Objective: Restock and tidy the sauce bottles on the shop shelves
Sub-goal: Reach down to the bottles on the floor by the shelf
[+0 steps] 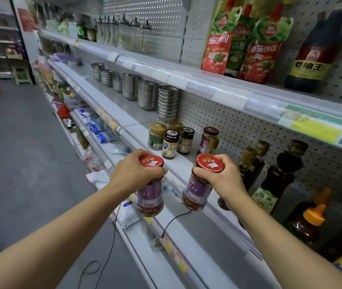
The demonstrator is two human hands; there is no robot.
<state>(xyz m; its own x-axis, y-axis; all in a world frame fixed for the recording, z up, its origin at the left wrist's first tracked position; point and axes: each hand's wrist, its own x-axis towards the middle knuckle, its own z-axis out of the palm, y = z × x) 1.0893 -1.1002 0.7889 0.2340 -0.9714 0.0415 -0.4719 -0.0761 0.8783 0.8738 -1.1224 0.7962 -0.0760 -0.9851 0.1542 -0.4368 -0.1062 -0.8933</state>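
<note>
Left hand [133, 171] and right hand [220, 176], each with fingers curled round the neck of one jar just under its red lid. The left jar [150, 197] hangs upright in front of the shelf edge; the right jar [197, 190] is tilted, its base over the front lip of the white middle shelf [186, 163]. Two held jars in all, both with purple labels. Beyond the hands, on the same shelf: five smaller jars [169, 142], grouped close together. To the right of the right hand: four dark sauce bottles [278, 178] standing against the pegboard back panel [239, 130], with an orange-capped bottle [309, 217] nearer the camera. Farther along the shelf: several stacks of steel bowls [167, 103]. Above the hands, the upper shelf carries three red sauce pouches [257, 51] and one large dark bottle [316, 51]. Left of the left hand: a grey aisle floor [20, 153]. A thin black cable [174, 220] hangs below the jars.
</note>
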